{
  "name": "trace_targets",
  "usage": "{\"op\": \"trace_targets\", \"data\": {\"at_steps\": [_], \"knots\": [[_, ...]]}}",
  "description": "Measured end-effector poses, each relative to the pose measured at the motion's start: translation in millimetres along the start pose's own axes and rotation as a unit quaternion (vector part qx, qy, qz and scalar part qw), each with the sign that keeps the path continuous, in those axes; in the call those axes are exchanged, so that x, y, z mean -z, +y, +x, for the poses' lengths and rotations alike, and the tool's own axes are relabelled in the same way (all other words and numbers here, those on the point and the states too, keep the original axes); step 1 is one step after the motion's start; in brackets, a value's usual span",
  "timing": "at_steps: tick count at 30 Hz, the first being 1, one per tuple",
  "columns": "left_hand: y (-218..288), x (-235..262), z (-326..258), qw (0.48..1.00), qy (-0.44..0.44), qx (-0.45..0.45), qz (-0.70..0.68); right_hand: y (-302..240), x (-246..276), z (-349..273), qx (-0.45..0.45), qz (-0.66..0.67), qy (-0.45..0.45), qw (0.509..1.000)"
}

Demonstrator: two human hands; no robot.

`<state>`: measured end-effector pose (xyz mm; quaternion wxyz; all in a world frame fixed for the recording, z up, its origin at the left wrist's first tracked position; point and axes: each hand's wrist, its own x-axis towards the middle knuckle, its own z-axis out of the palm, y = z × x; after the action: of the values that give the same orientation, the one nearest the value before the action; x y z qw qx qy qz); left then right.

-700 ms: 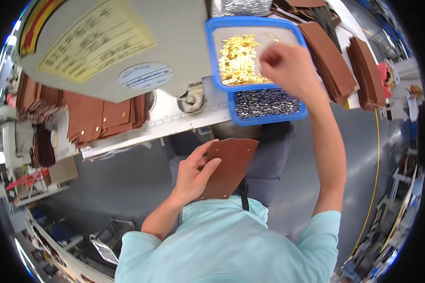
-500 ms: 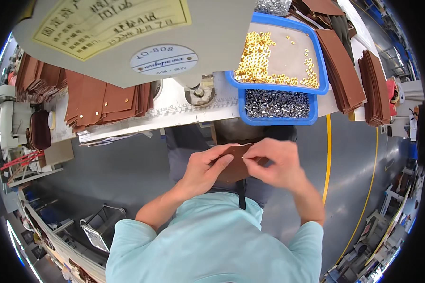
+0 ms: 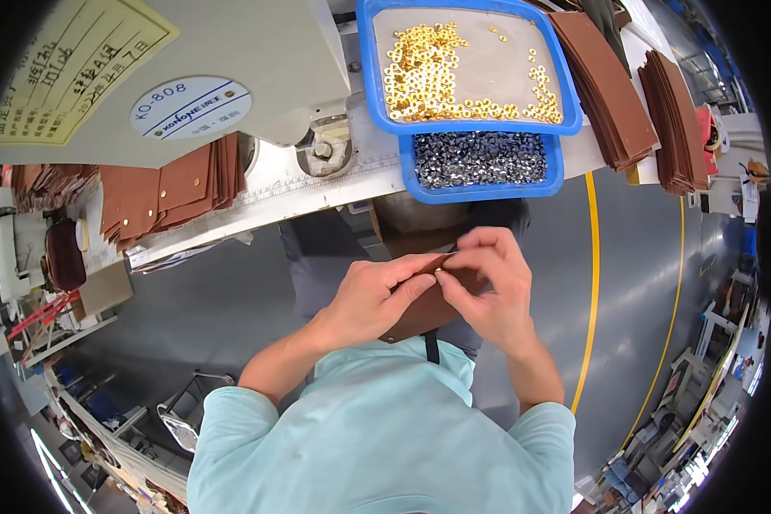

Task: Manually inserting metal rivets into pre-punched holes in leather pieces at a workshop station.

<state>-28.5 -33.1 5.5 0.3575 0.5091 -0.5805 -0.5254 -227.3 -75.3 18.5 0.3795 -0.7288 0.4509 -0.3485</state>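
Over my lap, both hands work on a brown leather piece. My left hand is closed on its left part, thumb on the near face and fingers along the upper edge. My right hand pinches the upper right edge, its thumb and index finger bent round the leather. A tiny shiny metal fastener shows at my right thumb tip, against the leather; its exact shape is too small to tell. Another small gold stud sits near the lower edge of the piece.
A blue tray of gold ring-shaped fasteners overlaps a blue tray of dark silver fasteners on the white table. A grey machine stands at left. Stacked leather pieces lie below it, with more leather strips at right.
My right thumb and fingers have closed in round the leather's upper edge, and the piece has tilted. The table and machine have shifted left and up in the view.
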Motion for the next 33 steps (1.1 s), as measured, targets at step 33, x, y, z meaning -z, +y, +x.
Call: {"op": "trace_targets", "data": {"at_steps": [33], "knots": [[-2,-1,25,0.989,0.091,0.049,-0.102,61,18,99,0.148,-0.276,0.081,0.946]]}}
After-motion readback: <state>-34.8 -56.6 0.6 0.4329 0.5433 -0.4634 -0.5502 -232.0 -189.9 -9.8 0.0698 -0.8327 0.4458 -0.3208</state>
